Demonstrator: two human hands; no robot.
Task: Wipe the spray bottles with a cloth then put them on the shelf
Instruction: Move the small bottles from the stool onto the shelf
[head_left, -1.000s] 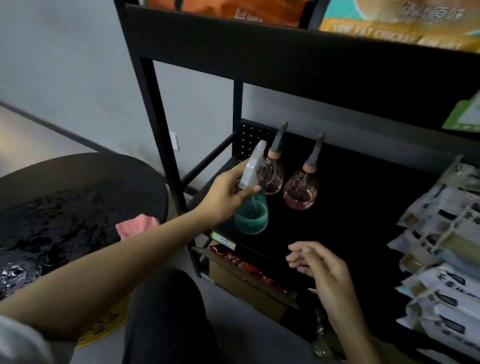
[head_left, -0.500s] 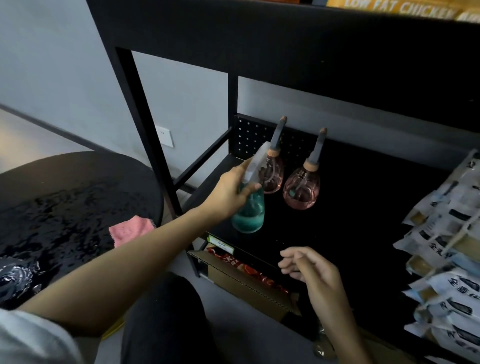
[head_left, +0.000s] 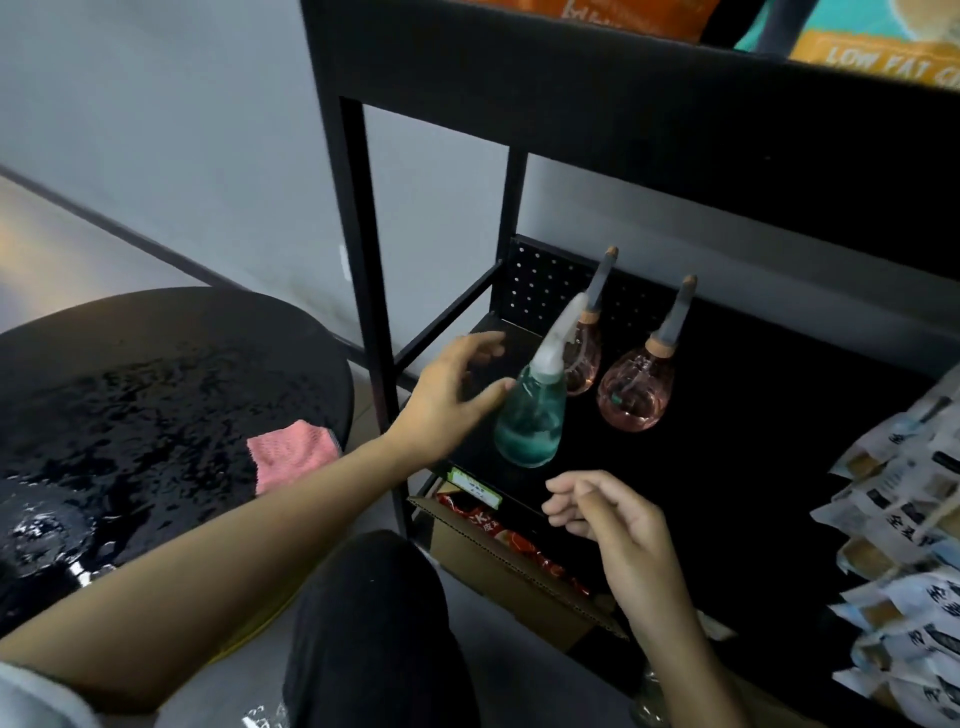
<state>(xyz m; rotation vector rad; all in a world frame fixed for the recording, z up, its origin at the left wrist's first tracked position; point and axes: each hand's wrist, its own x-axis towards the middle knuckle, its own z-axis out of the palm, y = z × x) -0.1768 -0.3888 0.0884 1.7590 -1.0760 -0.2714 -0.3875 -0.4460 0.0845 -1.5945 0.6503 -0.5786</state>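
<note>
A teal spray bottle (head_left: 531, 415) with a white trigger head stands on the black shelf (head_left: 727, 441), at its left front. Two pink round bottles stand behind it, one (head_left: 582, 358) partly hidden by the teal bottle and one (head_left: 636, 392) to its right. My left hand (head_left: 452, 395) is just left of the teal bottle, fingers spread, thumb tip near its shoulder, holding nothing. My right hand (head_left: 618, 525) hovers below the shelf's front edge, fingers loosely curled and empty. A pink cloth (head_left: 293, 457) lies on the round black table (head_left: 156, 374) at the left.
Several white snack packets (head_left: 904, 519) fill the shelf's right side. A cardboard box (head_left: 509, 561) of red packets sits on the lower level. The upper shelf (head_left: 623, 78) carries orange bags. A black upright post (head_left: 363, 270) stands between table and shelf. My knee (head_left: 374, 623) is below.
My left hand has let go of the teal bottle, which now stands on the shelf, and has drawn back a little to the left. My right hand has stayed about where it was.
</note>
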